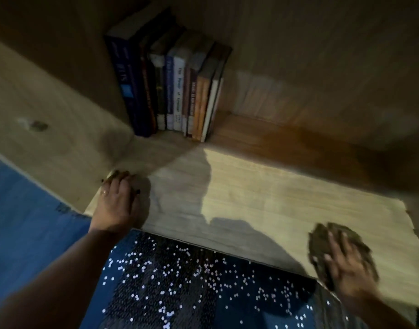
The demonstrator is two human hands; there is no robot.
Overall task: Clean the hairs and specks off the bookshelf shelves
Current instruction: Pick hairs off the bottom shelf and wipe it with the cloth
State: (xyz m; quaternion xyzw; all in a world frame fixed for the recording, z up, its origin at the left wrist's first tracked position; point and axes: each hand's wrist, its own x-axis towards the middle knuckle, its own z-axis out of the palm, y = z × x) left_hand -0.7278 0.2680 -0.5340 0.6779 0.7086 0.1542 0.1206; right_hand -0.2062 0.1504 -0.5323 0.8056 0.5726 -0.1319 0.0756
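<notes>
Shelf (263,198) of pale wood, lit at the front and dark towards the back, lies under both hands. On its front right part the right hand (346,264) presses flat on a dark olive cloth (321,243), its grip open, with fingers straight and spread; both are smeared by motion blur, so the cloth's edges and folds are hard to make out. At the front left corner the left hand (119,200) rests palm down on the board with a ring on one finger. Its fingertips reach into shadow beside the side panel (49,103), and I cannot tell whether its grip holds anything. Further back on the left, a row of books (175,91) stands upright against that panel; most spine lettering is too dim to read. The back panel (322,67) is nearly lost in darkness. Below the shelf's front edge spreads dark blue fabric (191,281) dotted with pale specks, cut off by the lower edge.
</notes>
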